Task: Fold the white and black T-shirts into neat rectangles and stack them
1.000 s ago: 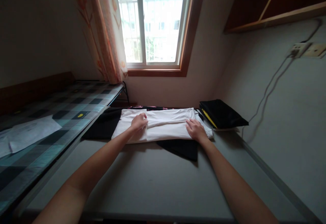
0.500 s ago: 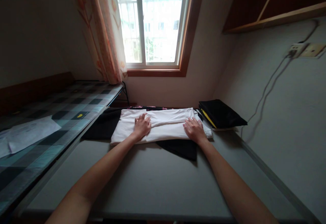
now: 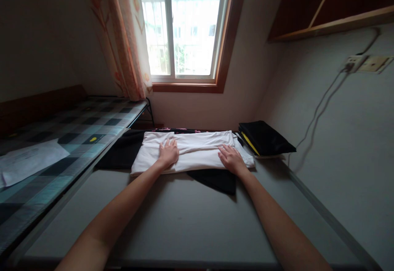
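Observation:
A white folded garment (image 3: 197, 162) lies across the far part of a grey table (image 3: 172, 221). My left hand (image 3: 168, 153) rests on its left half, fingers spread over the cloth. On the right half lies my right hand (image 3: 232, 159), also flat with its fingers apart. Neither hand grips the fabric. Black cloth (image 3: 120, 152) shows from under the white garment on the left, and a rounded black flap of cloth (image 3: 217, 180) sticks out at its front. How the layers connect beneath is hidden.
A stack of folded black cloth (image 3: 267, 137) with a yellow edge sits at the table's far right, against the wall. To the left is a bed with a checked mattress (image 3: 76, 127) and papers (image 3: 33, 160) on it. A cable (image 3: 317, 111) hangs down the right wall.
My left hand's fingers have straightened and spread a little more on the white garment. The right hand stays nearly in place; the whole view has shifted slightly.

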The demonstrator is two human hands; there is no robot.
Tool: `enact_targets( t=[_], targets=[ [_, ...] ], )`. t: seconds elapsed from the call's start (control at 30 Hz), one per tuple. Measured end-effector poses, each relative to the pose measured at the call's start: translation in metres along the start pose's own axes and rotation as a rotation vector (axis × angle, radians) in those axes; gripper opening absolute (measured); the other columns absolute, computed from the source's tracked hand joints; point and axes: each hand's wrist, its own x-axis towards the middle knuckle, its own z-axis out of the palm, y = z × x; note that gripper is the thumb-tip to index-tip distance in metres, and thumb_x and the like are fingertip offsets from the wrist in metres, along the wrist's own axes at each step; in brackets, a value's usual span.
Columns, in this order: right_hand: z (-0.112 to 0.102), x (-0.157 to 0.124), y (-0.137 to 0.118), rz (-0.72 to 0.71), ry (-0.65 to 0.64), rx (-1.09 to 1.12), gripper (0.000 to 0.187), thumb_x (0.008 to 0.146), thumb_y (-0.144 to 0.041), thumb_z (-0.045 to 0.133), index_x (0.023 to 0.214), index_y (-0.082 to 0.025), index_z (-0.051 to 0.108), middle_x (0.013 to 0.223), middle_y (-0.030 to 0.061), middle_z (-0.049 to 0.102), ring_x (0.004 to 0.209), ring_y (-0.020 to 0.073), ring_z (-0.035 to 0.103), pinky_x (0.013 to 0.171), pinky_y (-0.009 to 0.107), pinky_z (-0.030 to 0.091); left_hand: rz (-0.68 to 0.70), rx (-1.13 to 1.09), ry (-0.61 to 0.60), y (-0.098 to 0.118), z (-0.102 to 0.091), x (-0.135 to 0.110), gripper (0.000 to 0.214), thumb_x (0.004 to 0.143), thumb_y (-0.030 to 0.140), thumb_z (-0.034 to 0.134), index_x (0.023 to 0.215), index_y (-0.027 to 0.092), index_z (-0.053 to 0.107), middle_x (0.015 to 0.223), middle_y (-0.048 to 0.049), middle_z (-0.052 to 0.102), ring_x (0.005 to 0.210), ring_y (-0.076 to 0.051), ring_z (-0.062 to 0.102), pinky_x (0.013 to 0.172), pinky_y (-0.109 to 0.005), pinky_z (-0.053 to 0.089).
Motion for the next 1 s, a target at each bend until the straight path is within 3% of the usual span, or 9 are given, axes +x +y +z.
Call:
enact_targets(
  t=[0.17,0.3,0.4,0.57,0.7,0.83,1.0],
  targets=[
    [0.000,0.000,0.000,0.006,0.006,0.005,0.050,0.098,-0.040,0.032,0.137,-0.020,0.055,0.146,0.0108,0.048,0.136,0.0292,0.040,0.110,0.046,0.032,0.043,-0.063,-0.005,-0.005,0.005,0.005,0.053,0.094,0.027,0.034,0.144,0.017,0.044,0.154,-0.0114,0.036,0.144,-0.032,0.026,0.116,-0.057,0.015],
    [0.002,0.000,0.001,0.000,0.008,0.003,0.050,0.098,-0.040,0.031,0.138,-0.021,0.054,0.146,0.0102,0.048,0.136,0.0293,0.040,0.110,0.047,0.032,0.087,-0.218,0.030,-0.024,-0.003,0.017,0.055,0.098,0.042,0.030,0.148,0.020,0.037,0.157,-0.0102,0.031,0.145,-0.025,0.027,0.116,-0.045,0.022],
    [0.002,0.000,0.001,0.003,0.004,0.001,0.050,0.098,-0.040,0.030,0.138,-0.020,0.054,0.147,0.0101,0.048,0.136,0.0291,0.039,0.110,0.046,0.032,-0.058,-0.175,0.112,-0.056,-0.014,0.018,0.057,0.099,0.047,0.023,0.148,0.021,0.038,0.158,-0.0096,0.027,0.146,-0.026,0.024,0.116,-0.047,0.022],
    [0.001,0.000,0.001,0.014,-0.010,0.013,0.050,0.098,-0.040,0.030,0.138,-0.021,0.053,0.148,0.0090,0.046,0.137,0.0281,0.039,0.111,0.045,0.031,-0.167,-0.019,-0.081,-0.124,-0.018,0.003,0.068,0.096,0.055,0.020,0.151,0.016,0.031,0.160,-0.0116,0.018,0.147,-0.030,0.018,0.116,-0.051,0.020],
    [0.001,0.001,0.000,0.017,-0.009,0.021,0.050,0.098,-0.040,0.031,0.138,-0.020,0.054,0.148,0.0096,0.046,0.137,0.0283,0.039,0.111,0.045,0.031,-0.225,-0.011,-0.135,-0.152,-0.014,-0.007,0.072,0.096,0.052,0.018,0.152,0.008,0.026,0.160,-0.0154,0.017,0.147,-0.031,0.017,0.117,-0.050,0.018],
    [0.000,0.001,-0.001,0.030,-0.015,0.027,0.050,0.097,-0.038,0.032,0.138,-0.019,0.054,0.148,0.0104,0.046,0.137,0.0296,0.039,0.111,0.046,0.031,-0.225,0.011,-0.119,-0.136,-0.016,-0.016,0.068,0.095,0.051,0.019,0.151,0.013,0.031,0.161,-0.0119,0.013,0.147,-0.037,0.011,0.115,-0.061,0.013],
    [0.000,0.000,-0.002,0.032,-0.006,0.041,0.049,0.097,-0.037,0.033,0.137,-0.019,0.055,0.147,0.0105,0.047,0.137,0.0287,0.038,0.111,0.045,0.031,0.016,0.000,-0.156,-0.080,-0.019,-0.023,0.066,0.095,0.058,0.025,0.150,0.022,0.033,0.159,-0.0103,0.024,0.147,-0.038,0.009,0.111,-0.069,0.005]
  ],
)
